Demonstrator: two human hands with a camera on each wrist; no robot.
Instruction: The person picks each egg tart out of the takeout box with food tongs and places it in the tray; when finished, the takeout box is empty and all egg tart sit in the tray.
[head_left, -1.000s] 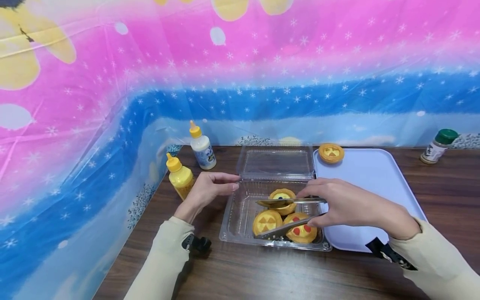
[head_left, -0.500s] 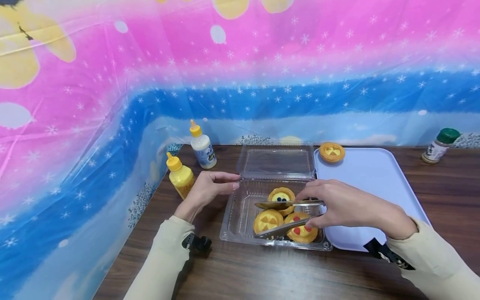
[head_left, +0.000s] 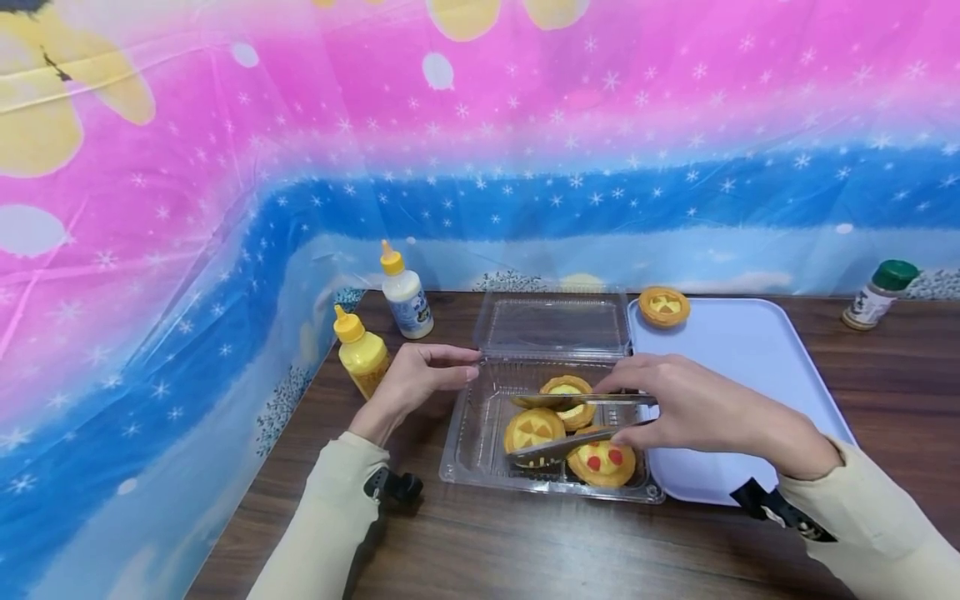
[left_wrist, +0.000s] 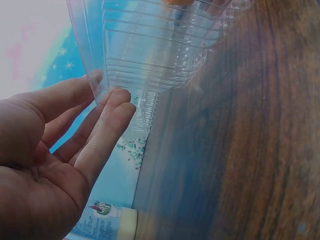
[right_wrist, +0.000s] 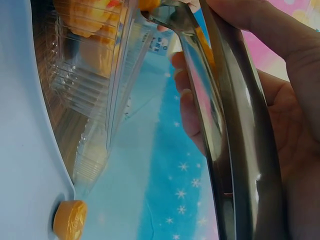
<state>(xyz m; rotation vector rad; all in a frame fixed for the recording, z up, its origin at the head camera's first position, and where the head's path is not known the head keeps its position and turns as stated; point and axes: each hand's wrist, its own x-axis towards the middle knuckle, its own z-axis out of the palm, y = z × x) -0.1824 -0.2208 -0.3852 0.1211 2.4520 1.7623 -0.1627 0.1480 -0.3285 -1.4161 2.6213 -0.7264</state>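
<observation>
Metal tongs are gripped by the right hand, a wedge-patterned tart being flanked by their tips inside the clear container, beside a red-dotted tart; the container's rim is pinched by the left hand

Backdrop cloth banded in pink, blue and pale blue, sprinkled with white snowflakes; yellow shapes printed upper left. Table streaked dark brown. Tray, right of centre, tinted lavender. Tongs finished in silver. Lower centre: golden tart patterned with tan triangles, golden tart dotted red. Yellow bottle, left, capped yellow. Shaker, far right, capped green. Sleeves coloured cream.
</observation>
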